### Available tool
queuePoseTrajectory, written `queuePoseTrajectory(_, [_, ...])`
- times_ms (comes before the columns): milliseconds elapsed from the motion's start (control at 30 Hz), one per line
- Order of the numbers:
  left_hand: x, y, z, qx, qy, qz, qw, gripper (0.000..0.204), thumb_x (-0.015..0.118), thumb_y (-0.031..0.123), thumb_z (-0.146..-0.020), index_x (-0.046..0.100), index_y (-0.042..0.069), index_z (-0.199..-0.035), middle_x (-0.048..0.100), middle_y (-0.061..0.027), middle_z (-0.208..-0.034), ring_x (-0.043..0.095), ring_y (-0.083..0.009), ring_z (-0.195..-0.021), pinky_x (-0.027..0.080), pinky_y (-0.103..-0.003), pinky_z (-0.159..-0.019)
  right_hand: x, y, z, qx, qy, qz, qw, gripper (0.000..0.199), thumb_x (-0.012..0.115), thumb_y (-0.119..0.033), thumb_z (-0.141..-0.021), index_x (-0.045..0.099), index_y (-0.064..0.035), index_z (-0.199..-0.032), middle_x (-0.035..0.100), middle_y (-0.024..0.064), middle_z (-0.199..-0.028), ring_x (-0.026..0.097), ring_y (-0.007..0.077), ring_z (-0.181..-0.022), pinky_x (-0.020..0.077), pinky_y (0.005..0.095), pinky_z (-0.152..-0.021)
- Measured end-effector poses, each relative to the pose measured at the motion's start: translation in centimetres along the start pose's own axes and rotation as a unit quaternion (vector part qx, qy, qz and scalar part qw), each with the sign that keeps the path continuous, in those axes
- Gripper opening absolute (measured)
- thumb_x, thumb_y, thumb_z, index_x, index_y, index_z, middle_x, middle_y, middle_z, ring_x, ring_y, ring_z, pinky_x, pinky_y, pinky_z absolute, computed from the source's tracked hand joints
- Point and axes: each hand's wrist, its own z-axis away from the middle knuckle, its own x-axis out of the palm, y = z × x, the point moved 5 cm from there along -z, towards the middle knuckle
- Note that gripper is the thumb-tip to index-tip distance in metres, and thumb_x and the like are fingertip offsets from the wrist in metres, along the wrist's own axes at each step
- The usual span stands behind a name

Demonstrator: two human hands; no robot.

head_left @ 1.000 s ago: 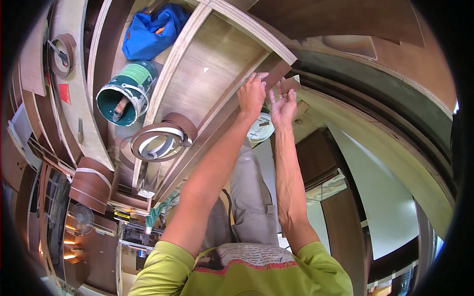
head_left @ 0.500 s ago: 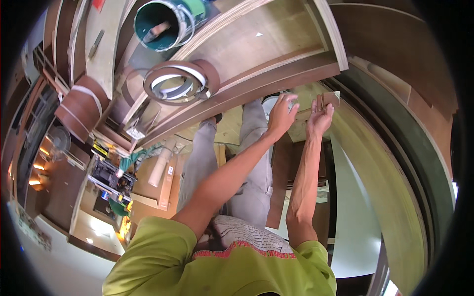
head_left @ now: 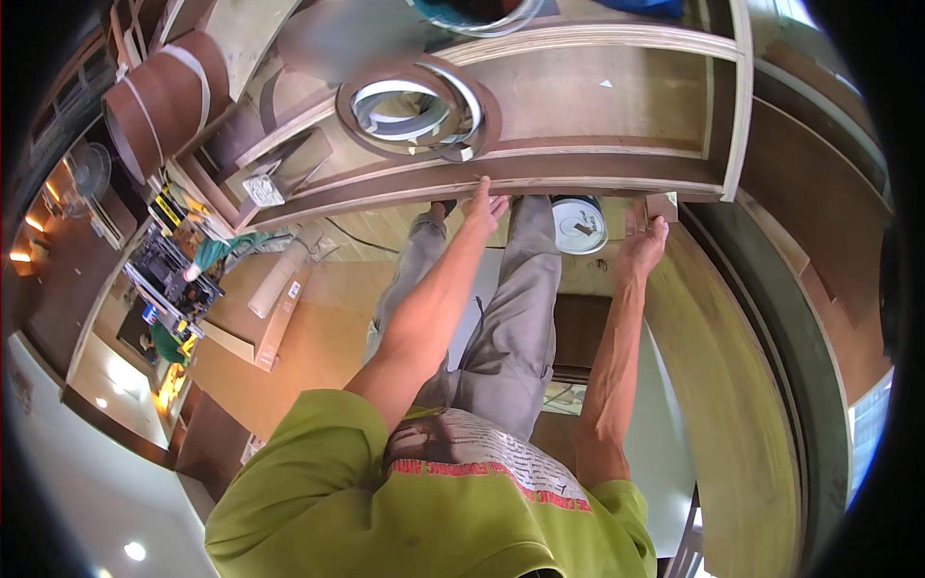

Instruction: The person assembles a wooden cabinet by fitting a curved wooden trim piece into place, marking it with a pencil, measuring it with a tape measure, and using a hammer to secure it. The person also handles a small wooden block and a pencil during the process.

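My left hand is at the front edge of a wooden cabinet frame, with its fingers apart and one fingertip against the brown edge. Nothing shows in it. Near the frame's right corner, my right hand has its fingers closed round a small flat brown piece, whose exact kind I cannot make out. Coils of brown edge banding lie on the frame, above my left hand. Between my hands, below the frame, stands a round tin with a white lid, a small dark piece on top.
A large strapped brown roll stands at the far left, above a black power tool. Part of a bucket shows at the top. Long curved-looking boards line my right side. A cardboard tube lies left of my legs.
My left hand has moved left, onto the frame's edge. My right hand has turned and closed round the brown piece. The view has shifted, with the white-lidded tin more fully visible.
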Motion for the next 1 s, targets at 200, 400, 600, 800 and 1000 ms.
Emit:
queuePoseTrajectory(200, [0.5,-1.7,-0.7,0.030,0.097,0.027,0.994,0.074,0.087,0.046,-0.071,0.049,0.000,-0.115,0.062,-0.0121,-0.092,0.056,-0.0210,-0.058,0.058,-0.038,-0.059,0.6,1.3,0.8,-0.032,0.000,0.072,0.997,0.029,0.039,-0.022,-0.104,0.047,-0.0073,-0.127,0.054,0.0092,-0.131,0.055,0.0335,-0.122,0.0432,0.0516,-0.098])
queuePoseTrajectory(400, [1.1,0.8,2.8,0.008,0.119,-0.013,0.993,0.067,0.087,0.049,-0.071,0.056,0.000,-0.104,0.062,-0.0091,-0.081,0.053,-0.0185,-0.052,0.052,-0.033,-0.050,2.4,1.3,2.1,-0.061,-0.004,0.122,0.991,0.032,0.037,-0.023,-0.104,0.046,-0.0040,-0.129,0.054,0.0114,-0.131,0.057,0.0309,-0.119,0.0469,0.0465,-0.100])
queuePoseTrajectory(600, [1.6,1.4,3.2,0.019,0.065,-0.023,0.997,0.065,0.084,0.053,-0.073,0.061,0.001,-0.105,0.062,-0.0060,-0.081,0.053,-0.0187,-0.052,0.047,-0.028,-0.045,6.9,0.6,3.5,-0.088,-0.046,0.163,0.982,0.029,0.039,-0.023,-0.104,0.047,-0.0038,-0.124,0.054,0.0114,-0.128,0.059,0.0276,-0.116,0.0483,0.0405,-0.100])
queuePoseTrajectory(800, [-0.8,-0.2,2.5,0.022,-0.044,-0.040,0.998,0.082,0.081,0.072,-0.060,0.059,0.011,-0.111,0.058,-0.0055,-0.098,0.058,-0.0180,-0.072,0.053,-0.034,-0.068,10.9,3.1,5.4,-0.065,-0.116,0.232,0.964,0.029,0.044,-0.022,-0.104,0.048,-0.0009,-0.124,0.060,0.0143,-0.120,0.064,0.0245,-0.106,0.0523,0.0383,-0.093])
queuePoseTrajectory(1000, [-6.5,1.0,5.9,0.081,-0.168,-0.090,0.978,0.060,0.074,0.058,-0.080,0.059,0.008,-0.108,0.061,-0.0022,-0.090,0.063,-0.0145,-0.079,0.054,-0.030,-0.070,14.1,8.8,10.0,0.007,-0.210,0.293,0.933,0.030,0.051,-0.025,-0.103,0.053,-0.0017,-0.122,0.067,0.0128,-0.109,0.067,0.0196,-0.095,0.0532,0.0337,-0.089])
